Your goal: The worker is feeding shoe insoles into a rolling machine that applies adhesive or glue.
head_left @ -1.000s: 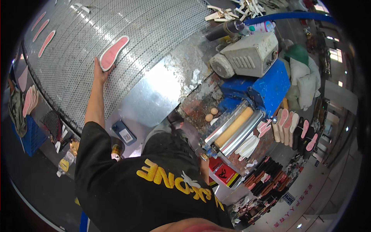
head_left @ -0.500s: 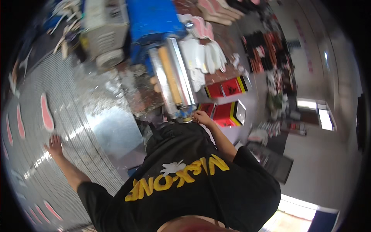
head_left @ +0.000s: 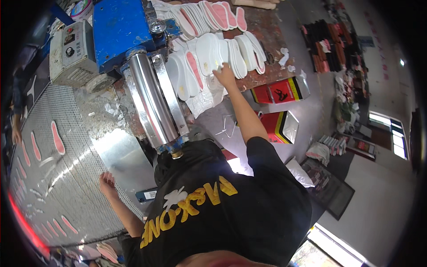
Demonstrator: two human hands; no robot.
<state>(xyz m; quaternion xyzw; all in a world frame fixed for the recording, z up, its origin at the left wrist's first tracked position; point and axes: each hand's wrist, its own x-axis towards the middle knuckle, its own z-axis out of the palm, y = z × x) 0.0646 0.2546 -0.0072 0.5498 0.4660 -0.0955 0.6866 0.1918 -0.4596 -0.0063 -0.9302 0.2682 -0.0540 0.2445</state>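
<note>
My right hand (head_left: 226, 76) reaches to the lower end of a stack of white insoles (head_left: 209, 51) on the table; its fingers are apart and touch the insoles. More white insoles (head_left: 177, 73) lie beside it, one with a pink face. My left hand (head_left: 107, 182) hovers by the edge of the mesh conveyor belt (head_left: 82, 178), near a smooth metal plate (head_left: 126, 153), fingers apart and nothing visible in them. Pink insoles with white rims, such as one insole (head_left: 58, 137), lie spaced along the belt. Between my arms stands a roller machine with a shiny steel roller (head_left: 151, 98).
A blue machine housing (head_left: 120, 33) and a grey control box (head_left: 73, 55) stand beyond the roller. Red, yellow and black tins (head_left: 278, 92) sit right of the table. Another person's hand (head_left: 17, 135) is at the belt's far left edge. A row of pink insoles (head_left: 218, 15) lies at the back.
My right hand has moved from the roller's near end out to the white insoles. My left hand has drawn back from the belt's middle toward the metal plate. The view has shifted.
</note>
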